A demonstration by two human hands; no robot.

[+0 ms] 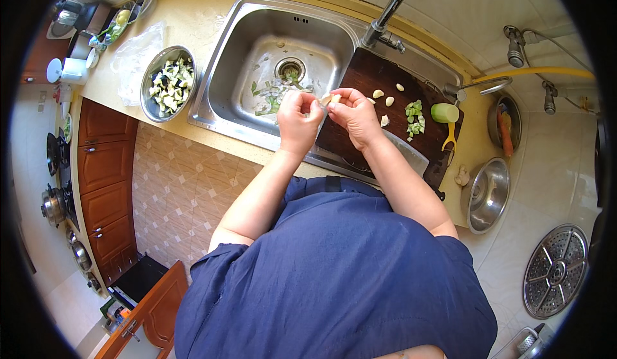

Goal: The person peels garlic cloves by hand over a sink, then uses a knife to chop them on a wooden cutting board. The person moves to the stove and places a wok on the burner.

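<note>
My right hand [355,117] pinches a garlic clove [335,98] between thumb and fingertips, over the sink-side edge of a dark wooden cutting board [368,72]. Close beside it, my left hand [298,123] has thumb and forefinger closed on a bit of papery garlic skin [326,101] at the clove. Several loose garlic cloves [389,101] lie on the board past my right hand. Further right are a heap of chopped pale-green vegetable [414,117] and a thick cut piece of green stem [444,112]. The cleaver blade [405,152] lies partly under my right forearm.
Green and white peelings [272,99] lie in the steel sink [224,69], below the faucet [385,16]. A metal bowl [144,96] of diced vegetable stands left. On the right are a yellow peeler [449,139], an empty steel basin [491,195] and a bowl with a carrot [505,135].
</note>
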